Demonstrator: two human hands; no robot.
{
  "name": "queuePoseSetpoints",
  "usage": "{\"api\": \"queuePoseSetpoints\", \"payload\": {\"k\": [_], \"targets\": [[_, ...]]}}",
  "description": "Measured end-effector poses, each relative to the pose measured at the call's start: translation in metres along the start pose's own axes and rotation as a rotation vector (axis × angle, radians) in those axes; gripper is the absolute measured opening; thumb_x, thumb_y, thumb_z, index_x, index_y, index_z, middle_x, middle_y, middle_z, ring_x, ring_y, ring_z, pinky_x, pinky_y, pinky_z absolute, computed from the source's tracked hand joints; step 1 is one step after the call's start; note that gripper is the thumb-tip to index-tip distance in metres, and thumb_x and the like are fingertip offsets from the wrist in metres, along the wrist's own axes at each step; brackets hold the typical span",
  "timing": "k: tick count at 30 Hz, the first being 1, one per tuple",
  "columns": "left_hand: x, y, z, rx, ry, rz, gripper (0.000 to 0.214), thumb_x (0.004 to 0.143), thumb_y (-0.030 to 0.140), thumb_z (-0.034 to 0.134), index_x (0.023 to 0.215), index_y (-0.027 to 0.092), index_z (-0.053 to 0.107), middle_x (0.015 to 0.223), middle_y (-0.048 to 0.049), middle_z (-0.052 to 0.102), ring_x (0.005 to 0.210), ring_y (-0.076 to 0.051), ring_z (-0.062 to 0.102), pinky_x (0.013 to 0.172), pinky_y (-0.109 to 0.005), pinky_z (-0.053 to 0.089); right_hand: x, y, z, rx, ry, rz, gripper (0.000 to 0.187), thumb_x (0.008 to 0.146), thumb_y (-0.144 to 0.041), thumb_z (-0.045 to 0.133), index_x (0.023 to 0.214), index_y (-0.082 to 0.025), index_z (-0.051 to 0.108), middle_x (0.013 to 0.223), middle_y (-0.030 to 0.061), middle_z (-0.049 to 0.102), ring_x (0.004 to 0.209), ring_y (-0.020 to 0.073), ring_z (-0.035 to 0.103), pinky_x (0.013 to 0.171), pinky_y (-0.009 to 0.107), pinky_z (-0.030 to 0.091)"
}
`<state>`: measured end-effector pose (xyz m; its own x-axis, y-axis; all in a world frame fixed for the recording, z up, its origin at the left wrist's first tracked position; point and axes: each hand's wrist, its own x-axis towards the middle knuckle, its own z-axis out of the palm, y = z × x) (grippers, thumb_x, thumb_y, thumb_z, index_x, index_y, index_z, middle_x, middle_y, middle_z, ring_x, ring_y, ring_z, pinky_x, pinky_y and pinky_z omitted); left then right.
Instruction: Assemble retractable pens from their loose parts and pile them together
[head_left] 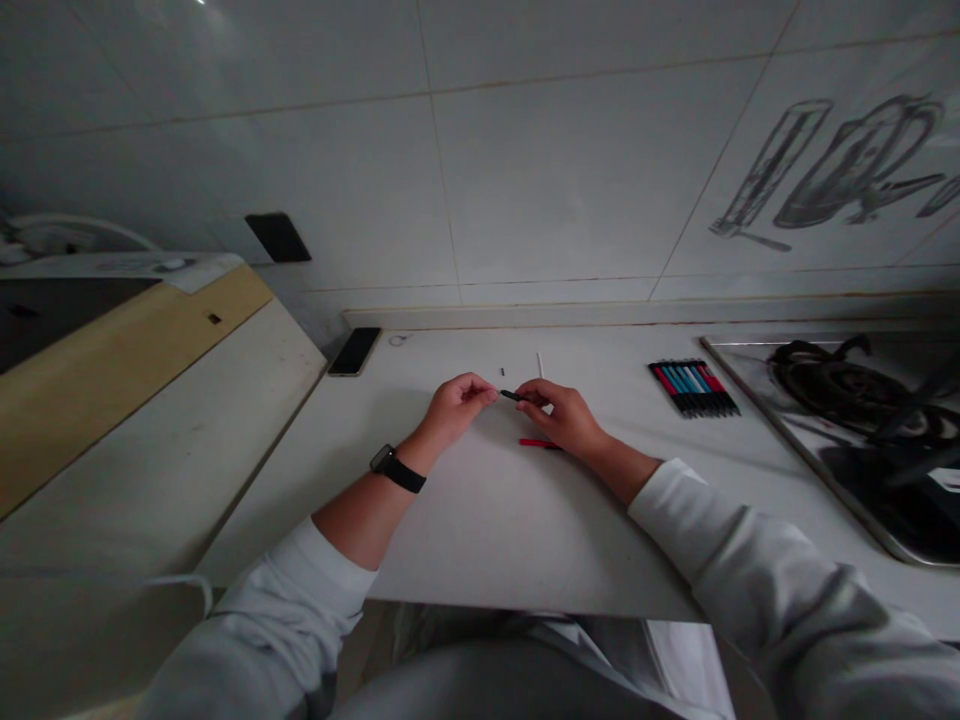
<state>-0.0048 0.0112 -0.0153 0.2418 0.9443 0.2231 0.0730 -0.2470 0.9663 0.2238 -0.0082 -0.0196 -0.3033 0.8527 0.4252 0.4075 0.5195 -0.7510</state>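
Note:
Above the white counter (487, 520), my right hand (564, 414) pinches a short black pen part (511, 396) that points toward the left. My left hand (456, 404) has thumb and fingertips pressed together right at the tip of that part; whatever they grip is too small to make out. Below the right hand lies a red pen barrel (534, 442), its right end partly covered by the hand. A thin white stick (539, 364), like a refill, rests behind the right hand. A tiny dark piece (502, 371) sits behind the gap between both hands.
Several pens with red, blue and white barrels lie side by side (684, 385) at the right, beside a gas stove (795, 400). At the back left are a phone (355, 352) and a small ring-shaped item (398, 340). A large white box-like unit (187, 400) borders the left side.

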Motion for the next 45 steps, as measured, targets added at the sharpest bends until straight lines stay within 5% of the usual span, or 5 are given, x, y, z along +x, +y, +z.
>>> {"api": "queuePoseSetpoints", "payload": {"k": [21, 32, 45], "targets": [[-0.0044, 0.0001, 0.0009, 0.282, -0.062, 0.052, 0.019, 0.09, 0.037, 0.066, 0.085, 0.019, 0.066, 0.084, -0.0013, 0.071, 0.08, -0.017, 0.063, 0.076, -0.029, 0.049, -0.0015, 0.0019, -0.0074, -0.25, 0.016, -0.169, 0.017, 0.095, -0.025, 0.061, 0.107, -0.023, 0.073, 0.1, 0.0056, 0.077, 0.087, 0.0194, 0.071, 0.081, 0.031, 0.054], [-0.0057, 0.0031, 0.0018, 0.343, -0.158, 0.037, 0.034, 0.099, 0.046, 0.053, 0.081, 0.02, 0.065, 0.076, -0.0016, 0.069, 0.074, -0.018, 0.062, 0.072, -0.029, 0.048, -0.0012, 0.0035, -0.0075, -0.279, 0.019, -0.204, 0.018, 0.097, -0.026, 0.059, 0.108, -0.025, 0.073, 0.102, 0.0065, 0.077, 0.093, 0.0216, 0.071, 0.087, 0.034, 0.054], [-0.0053, 0.0061, 0.001, 0.38, -0.028, 0.13, 0.015, 0.091, 0.036, 0.068, 0.09, 0.021, 0.069, 0.087, -0.0022, 0.072, 0.082, -0.018, 0.066, 0.08, -0.031, 0.052, -0.0025, -0.0007, -0.0073, -0.273, -0.006, -0.149, 0.025, 0.095, -0.031, 0.063, 0.119, -0.023, 0.065, 0.1, 0.0066, 0.074, 0.087, 0.0197, 0.07, 0.082, 0.032, 0.054]]}}
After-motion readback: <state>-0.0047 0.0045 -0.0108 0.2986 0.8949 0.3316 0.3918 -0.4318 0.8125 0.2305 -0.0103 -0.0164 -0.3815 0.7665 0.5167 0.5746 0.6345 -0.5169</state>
